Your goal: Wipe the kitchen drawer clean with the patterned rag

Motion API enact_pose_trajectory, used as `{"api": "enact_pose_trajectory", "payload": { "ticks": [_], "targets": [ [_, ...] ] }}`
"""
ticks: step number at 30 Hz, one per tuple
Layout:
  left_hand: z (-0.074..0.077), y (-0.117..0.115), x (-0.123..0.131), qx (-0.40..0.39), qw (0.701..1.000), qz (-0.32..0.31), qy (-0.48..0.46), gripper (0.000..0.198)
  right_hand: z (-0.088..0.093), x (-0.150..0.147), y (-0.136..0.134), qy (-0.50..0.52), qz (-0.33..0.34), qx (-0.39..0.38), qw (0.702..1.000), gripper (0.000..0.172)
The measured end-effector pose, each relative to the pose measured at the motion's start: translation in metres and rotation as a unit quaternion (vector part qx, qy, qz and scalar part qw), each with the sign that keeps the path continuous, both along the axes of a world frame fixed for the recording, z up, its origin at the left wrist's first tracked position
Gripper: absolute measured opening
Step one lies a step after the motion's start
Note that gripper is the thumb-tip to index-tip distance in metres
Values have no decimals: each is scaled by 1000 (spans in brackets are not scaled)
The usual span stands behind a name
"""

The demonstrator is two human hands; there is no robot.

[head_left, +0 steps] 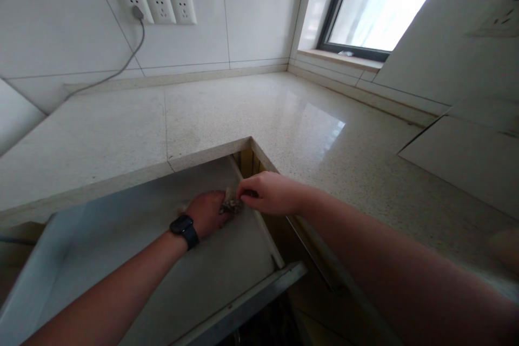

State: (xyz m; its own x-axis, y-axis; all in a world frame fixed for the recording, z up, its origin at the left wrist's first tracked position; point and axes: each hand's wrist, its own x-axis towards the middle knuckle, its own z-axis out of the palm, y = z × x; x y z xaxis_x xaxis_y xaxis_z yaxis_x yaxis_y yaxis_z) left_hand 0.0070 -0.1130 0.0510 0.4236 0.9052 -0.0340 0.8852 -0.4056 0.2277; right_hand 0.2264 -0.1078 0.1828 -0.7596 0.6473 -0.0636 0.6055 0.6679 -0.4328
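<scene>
A pulled-out drawer lies below the worktop, its pale floor in view. Inside it, toward the right side, is a small speckled brown-and-white bundle with a beige part on top; its kind is too small and blurred to tell. My left hand, wearing a black watch at the wrist, closes around the bundle from the left. On the other side, my right hand has its fingers curled in a pinch at the bundle's right edge. Whatever lies between those fingertips is hidden.
The speckled stone worktop turns a corner behind and right of the drawer. A grey cord runs from a wall socket down to the worktop. A window is at upper right. A cabinet handle sits beside the drawer.
</scene>
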Motion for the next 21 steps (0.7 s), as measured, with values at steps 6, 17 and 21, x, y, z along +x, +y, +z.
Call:
{"api": "enact_pose_trajectory", "payload": {
  "ticks": [6, 17, 21],
  "targets": [
    [-3, -10, 2, -14, 999, -25, -20, 21, -1, 0, -1, -15, -2, 0, 1000, 23],
    [-11, -47, 35, -63, 993, -82, -54, 25, -2, -3, 0, -33, 0, -3, 999, 24],
    [-12, -59, 40, -60, 990, -112, -58, 29, -2, -3, 0, -38, 0, -5, 999, 24]
  ]
}}
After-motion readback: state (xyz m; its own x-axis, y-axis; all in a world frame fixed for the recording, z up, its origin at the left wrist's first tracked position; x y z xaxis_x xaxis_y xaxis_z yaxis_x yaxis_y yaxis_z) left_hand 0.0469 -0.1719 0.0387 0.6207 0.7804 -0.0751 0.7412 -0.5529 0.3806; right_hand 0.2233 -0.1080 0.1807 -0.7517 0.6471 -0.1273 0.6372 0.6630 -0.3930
